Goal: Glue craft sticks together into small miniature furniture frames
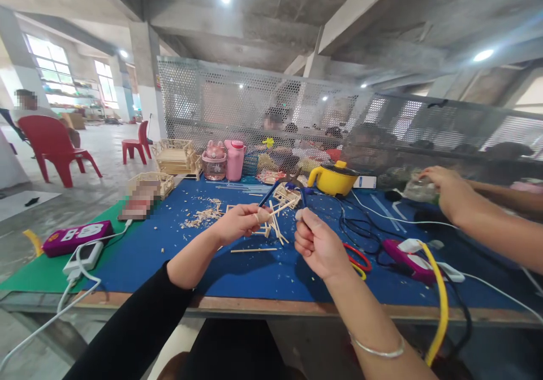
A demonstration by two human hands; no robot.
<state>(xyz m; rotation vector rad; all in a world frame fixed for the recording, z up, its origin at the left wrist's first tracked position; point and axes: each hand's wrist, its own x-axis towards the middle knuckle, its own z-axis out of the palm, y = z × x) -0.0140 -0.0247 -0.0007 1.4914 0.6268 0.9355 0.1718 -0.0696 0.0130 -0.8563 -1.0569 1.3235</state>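
Observation:
My left hand is pinched on a small frame of thin wooden sticks, held just above the blue mat. A few centimetres to the right of the frame, my right hand is curled shut, thumb and forefinger pressed together at the top; whether a small piece sits between them is too small to tell. A loose stick lies on the mat under my left hand. Wood shavings are scattered further back to the left.
A yellow pot, pink bottles and stick-built baskets stand at the back before a mesh screen. A purple power strip and a white charger lie left. Red-handled pliers, cables and another person's arm are right.

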